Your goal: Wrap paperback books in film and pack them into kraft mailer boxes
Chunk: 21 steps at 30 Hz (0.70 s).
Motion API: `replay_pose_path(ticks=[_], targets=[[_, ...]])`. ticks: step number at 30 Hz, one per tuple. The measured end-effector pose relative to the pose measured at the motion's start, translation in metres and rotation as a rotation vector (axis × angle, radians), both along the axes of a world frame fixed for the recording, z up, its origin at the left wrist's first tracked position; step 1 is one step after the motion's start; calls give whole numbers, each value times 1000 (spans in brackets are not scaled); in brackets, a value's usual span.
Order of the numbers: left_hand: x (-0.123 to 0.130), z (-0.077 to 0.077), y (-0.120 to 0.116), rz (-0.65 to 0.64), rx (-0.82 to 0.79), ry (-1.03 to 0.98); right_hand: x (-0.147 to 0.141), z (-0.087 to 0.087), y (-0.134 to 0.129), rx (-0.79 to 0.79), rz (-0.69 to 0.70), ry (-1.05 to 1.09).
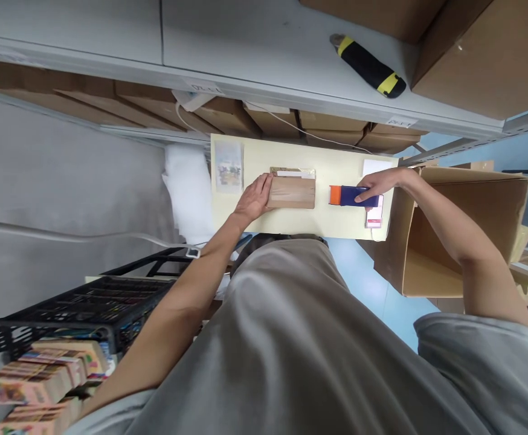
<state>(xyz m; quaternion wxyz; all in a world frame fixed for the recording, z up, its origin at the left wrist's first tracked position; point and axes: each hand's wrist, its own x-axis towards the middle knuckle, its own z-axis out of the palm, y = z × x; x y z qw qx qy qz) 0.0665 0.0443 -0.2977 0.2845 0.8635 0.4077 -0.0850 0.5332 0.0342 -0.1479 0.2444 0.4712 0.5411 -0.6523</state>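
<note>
A small brown cardboard box lies on the pale yellow tabletop. My left hand rests against its left side, with the fingers together at its upper left corner. To the right, my right hand is closed round a dark blue tool with an orange end, the orange end towards the box. Below that hand lies a phone with a lit screen, partly covered by the hand and the tool.
A shelf with a black and yellow cutter runs above the table. A large open carton stands at the right. White wrap hangs at the left, above a black crate and stacked books.
</note>
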Motion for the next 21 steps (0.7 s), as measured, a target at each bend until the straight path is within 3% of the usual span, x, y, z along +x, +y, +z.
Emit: replay_pose_path(ticks=[5,8,15,21], targets=[[3,3,0,14,-2,52,-9,-35,1,50,15,-81],[4,4,-1,8,1,60,-23,-47,-3,109,44,-139],[5,2,0,-12,14,81,-70,-49,-26,252,102,-296],[7,0,1,-20,13,41,-113,-49,-45,297,6,-412]])
